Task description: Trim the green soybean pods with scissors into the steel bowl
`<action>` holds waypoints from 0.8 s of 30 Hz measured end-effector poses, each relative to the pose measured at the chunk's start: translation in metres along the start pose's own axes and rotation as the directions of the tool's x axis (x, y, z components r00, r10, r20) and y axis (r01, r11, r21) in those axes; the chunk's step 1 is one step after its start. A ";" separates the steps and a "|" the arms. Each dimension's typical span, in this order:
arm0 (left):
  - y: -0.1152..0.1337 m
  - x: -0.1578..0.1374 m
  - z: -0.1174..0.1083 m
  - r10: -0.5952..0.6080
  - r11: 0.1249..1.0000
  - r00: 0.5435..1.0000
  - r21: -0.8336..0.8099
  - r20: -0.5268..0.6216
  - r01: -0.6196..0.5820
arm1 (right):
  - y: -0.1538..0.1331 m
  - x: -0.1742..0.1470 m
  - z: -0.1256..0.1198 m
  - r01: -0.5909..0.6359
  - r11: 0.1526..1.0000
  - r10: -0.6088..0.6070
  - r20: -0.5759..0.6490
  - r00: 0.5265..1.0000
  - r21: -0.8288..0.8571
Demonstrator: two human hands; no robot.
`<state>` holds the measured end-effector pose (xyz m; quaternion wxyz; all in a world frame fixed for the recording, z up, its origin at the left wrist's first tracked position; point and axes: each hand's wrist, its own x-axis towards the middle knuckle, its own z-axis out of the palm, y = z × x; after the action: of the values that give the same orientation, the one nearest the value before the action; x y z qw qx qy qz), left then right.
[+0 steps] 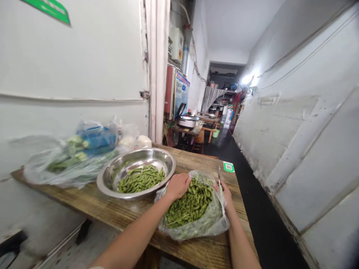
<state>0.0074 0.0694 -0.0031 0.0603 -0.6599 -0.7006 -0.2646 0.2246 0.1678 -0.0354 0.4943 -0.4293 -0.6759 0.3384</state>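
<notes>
A clear plastic bag full of green soybean pods lies opened out on the wooden table. My left hand is at the bag's upper left edge, its fingers closed and bent down over the plastic beside the pods; the fingertips are partly hidden. At the right edge of the bag, my right hand is closed around the pale handle of scissors, their metal blades pointing up and away. Left of the bag stands a wide steel basin with more pods in it.
Plastic bags of vegetables lie at the table's left end against the white wall. A green-edged code card is on the far right corner. Beyond are another table with a lidded cooker and a dark walkway.
</notes>
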 end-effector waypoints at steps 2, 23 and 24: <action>-0.003 0.000 0.000 -0.006 1.000 1.000 -0.008 -0.002 0.006 | 0.003 -0.002 0.003 -0.013 1.000 0.013 -0.011 1.000 0.013; -0.028 0.087 0.007 -0.186 0.982 0.978 0.009 0.097 0.186 | -0.065 0.023 0.003 0.151 0.842 -0.023 0.246 0.969 -0.519; -0.028 0.085 0.008 -0.166 0.986 0.980 0.005 0.110 0.166 | -0.064 0.022 0.006 0.129 0.826 0.005 0.237 0.971 -0.548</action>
<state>-0.0271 0.1488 0.0188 -0.0020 -0.6129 -0.7549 -0.2334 0.1995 0.1621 0.0278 0.2764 -0.4910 -0.8112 0.1563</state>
